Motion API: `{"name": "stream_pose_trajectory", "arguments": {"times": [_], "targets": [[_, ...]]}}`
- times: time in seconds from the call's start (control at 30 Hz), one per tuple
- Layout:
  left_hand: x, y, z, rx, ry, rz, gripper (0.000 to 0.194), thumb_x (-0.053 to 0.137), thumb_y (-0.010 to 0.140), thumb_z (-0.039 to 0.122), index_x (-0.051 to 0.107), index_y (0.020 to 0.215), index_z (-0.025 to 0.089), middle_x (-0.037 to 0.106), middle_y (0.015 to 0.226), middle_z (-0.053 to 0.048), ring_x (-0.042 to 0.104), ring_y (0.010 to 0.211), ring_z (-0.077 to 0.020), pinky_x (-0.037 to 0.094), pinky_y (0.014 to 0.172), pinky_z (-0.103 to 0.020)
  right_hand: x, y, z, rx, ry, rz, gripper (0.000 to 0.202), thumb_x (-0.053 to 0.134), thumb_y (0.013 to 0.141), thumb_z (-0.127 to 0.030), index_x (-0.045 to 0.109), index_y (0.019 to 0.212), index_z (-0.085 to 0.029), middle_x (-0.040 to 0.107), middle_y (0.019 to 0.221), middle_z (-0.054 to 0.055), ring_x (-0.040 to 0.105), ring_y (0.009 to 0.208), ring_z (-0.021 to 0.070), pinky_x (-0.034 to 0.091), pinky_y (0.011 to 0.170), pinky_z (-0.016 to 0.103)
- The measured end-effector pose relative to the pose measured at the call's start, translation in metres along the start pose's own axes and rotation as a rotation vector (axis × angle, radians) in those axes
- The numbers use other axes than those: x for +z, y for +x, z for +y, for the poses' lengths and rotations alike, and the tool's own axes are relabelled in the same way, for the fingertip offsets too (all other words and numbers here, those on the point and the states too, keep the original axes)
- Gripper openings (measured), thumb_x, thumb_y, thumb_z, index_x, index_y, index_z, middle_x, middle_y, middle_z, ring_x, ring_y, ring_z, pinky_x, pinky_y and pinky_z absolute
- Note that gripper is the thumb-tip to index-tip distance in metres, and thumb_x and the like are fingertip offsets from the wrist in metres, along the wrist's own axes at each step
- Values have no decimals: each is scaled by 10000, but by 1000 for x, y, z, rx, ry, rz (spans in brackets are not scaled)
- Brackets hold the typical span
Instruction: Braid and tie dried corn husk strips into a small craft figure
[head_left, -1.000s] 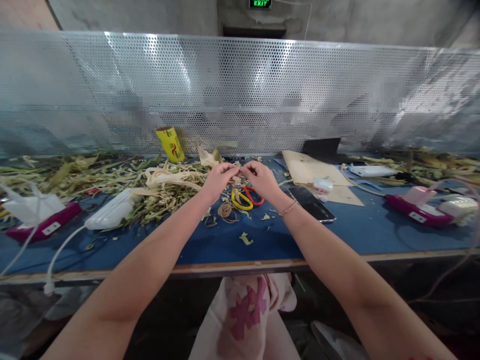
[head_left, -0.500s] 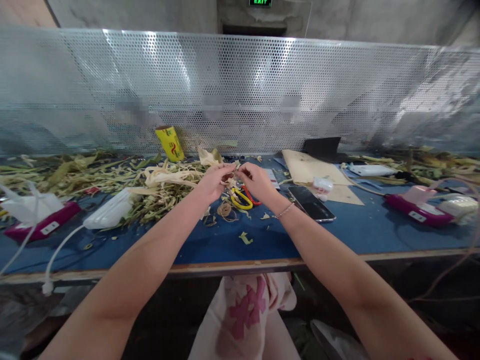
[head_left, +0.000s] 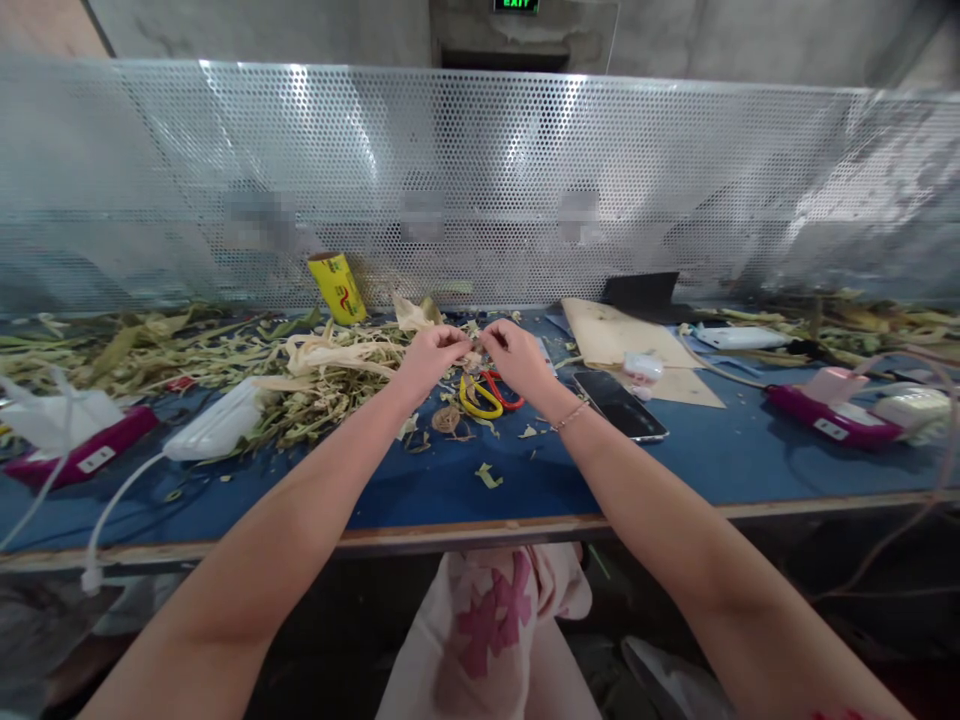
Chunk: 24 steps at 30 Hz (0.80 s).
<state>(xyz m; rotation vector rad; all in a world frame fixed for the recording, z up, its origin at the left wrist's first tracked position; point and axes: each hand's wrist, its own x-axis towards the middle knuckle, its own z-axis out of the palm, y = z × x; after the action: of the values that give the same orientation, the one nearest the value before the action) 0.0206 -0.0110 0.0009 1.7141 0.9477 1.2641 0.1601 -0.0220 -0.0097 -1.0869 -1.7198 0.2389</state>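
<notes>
My left hand (head_left: 433, 354) is closed in a pinch above the middle of the table, thumb against fingertips. Just to its right, my right hand (head_left: 517, 358) pinches too, its fingertips a short gap from the left ones. Whatever lies between the fingers is too small to make out. Below them rest scissors with a yellow handle (head_left: 481, 398) and a red handle (head_left: 504, 391). A small coil of brown twine (head_left: 446, 420) lies beside these. Left of my left hand is a heap of dried husk strips (head_left: 322, 395).
A phone (head_left: 621, 405) and a small clear case (head_left: 643, 368) lie on the right, near brown cardboard (head_left: 611, 340). A yellow tube (head_left: 337, 287) leans by the perforated metal screen (head_left: 480, 180). Purple power strips (head_left: 832, 425) with cables stand at both sides. Husk scraps (head_left: 489, 477) dot the blue tabletop.
My fingertips have drawn slightly apart, and a gap shows between the two hands. The things on the table have kept their places.
</notes>
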Motion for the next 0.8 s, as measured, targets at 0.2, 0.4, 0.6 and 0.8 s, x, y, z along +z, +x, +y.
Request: {"name": "stream_pose_trajectory", "arguments": {"times": [0.2,0.4,0.6,0.8], "targets": [[-1,-1,-1,71,113,-53,160,622,609,287,581,592,133,524,560,19,441,552,-77,348,584,-230,1,0,3,10,17,-7,202,454,784,-318,467,627,-191,512,587,-17,425,557,105,331,573,243],[0,-3,2,73,144,-55,163,629,607,287,589,573,133,542,560,11,463,564,-89,360,593,-237,-1,0,1,42,37,-19,235,460,781,-347,475,611,-185,507,574,-21,421,554,103,316,557,241],[2,-4,8,-20,-93,59,112,631,587,230,561,573,143,508,518,31,453,515,-72,374,558,-225,-3,1,-4,68,79,-5,219,485,764,-325,471,601,-181,482,551,-30,398,533,94,301,537,238],[-1,0,10,-131,-385,117,124,647,579,220,568,630,139,587,660,-4,497,550,-64,420,575,-226,-2,1,-1,68,81,-16,221,480,764,-331,465,598,-187,468,535,-32,385,516,92,288,515,237]]}}
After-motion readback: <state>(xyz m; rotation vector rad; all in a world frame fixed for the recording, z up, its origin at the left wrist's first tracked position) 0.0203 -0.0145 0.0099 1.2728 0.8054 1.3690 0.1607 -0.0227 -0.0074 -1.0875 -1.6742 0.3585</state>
